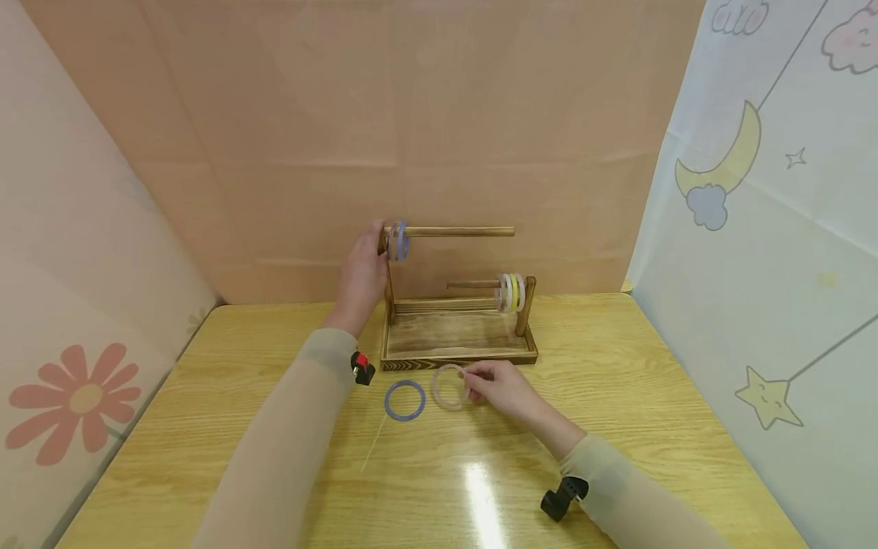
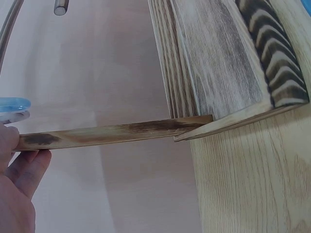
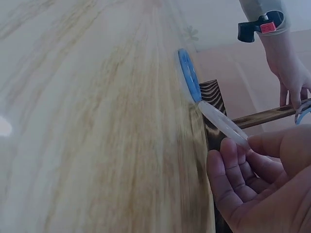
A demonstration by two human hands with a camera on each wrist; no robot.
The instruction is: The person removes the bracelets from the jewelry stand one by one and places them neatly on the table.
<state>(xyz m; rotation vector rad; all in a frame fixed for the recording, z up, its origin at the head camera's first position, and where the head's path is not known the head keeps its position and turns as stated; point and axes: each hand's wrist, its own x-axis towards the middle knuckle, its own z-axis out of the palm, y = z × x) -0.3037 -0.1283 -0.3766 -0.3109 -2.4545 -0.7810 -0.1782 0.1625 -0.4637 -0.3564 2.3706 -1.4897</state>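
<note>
My left hand (image 1: 363,274) holds the top of the left post (image 2: 107,133) of a wooden bangle rack (image 1: 453,335), fingers and thumb on either side of it. Close to that hand, a blue bangle (image 1: 403,242) and a duller one hang at the left end of the upper rod (image 1: 466,231). In front of the rack, my right hand (image 1: 506,390) pinches the edge of a pale translucent bangle (image 3: 221,121) between thumb and fingers. Just left of it a blue bangle (image 1: 387,400) lies on the table.
Several white, pale and yellow bangles (image 1: 513,293) hang on the lower rod (image 1: 472,285) against the right post (image 1: 526,309). The rack stands at the back of the wood-grain table (image 1: 261,427), before a pinkish cloth backdrop (image 1: 274,152). Printed panels flank both sides.
</note>
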